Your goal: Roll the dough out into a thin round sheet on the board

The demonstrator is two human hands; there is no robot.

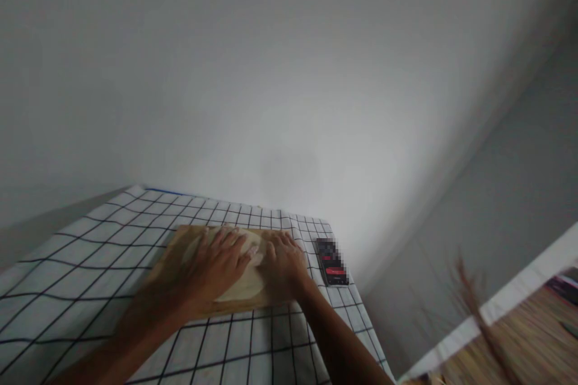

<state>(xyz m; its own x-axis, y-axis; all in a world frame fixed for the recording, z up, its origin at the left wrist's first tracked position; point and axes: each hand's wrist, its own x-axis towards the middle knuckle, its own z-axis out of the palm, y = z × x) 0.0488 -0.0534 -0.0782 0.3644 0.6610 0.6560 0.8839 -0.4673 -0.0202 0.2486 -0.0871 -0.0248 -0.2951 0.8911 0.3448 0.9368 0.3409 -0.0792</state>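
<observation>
A pale, flat, rounded sheet of dough (244, 287) lies on a wooden board (253, 304). My left hand (221, 261) rests palm down over the dough's left and upper part, its fingers spread toward the far edge. On the right side, my right hand (285, 258) lies over the dough's edge and the board, palm down with fingers stretched forward. Neither hand grips anything. Both hands hide parts of the dough, so its full outline does not show.
A white tablecloth with dark grid lines (235, 343) covers the table under the board. To the board's right lies a phone (333, 271). A pale wall (289, 102) rises behind the table. At lower right are blurred brown twigs (481, 316).
</observation>
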